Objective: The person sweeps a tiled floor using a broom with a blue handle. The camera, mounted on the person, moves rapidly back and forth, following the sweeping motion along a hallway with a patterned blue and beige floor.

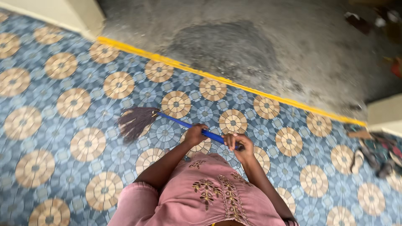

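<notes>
I look straight down over a pink embroidered top. Both hands grip the blue handle (180,122) of a short broom. My left hand (195,134) is closed around the handle nearer the bristles. My right hand (237,143) is closed around the handle's end. The dark purple bristles (135,121) fan out to the left and rest on the floor of blue and tan patterned tiles (63,125).
A yellow strip (234,82) runs diagonally where the tiles meet bare grey concrete (259,46). Pale wall corners stand at the top left (79,14) and right edge (383,115). Sandals (370,155) lie on the tiles at the right.
</notes>
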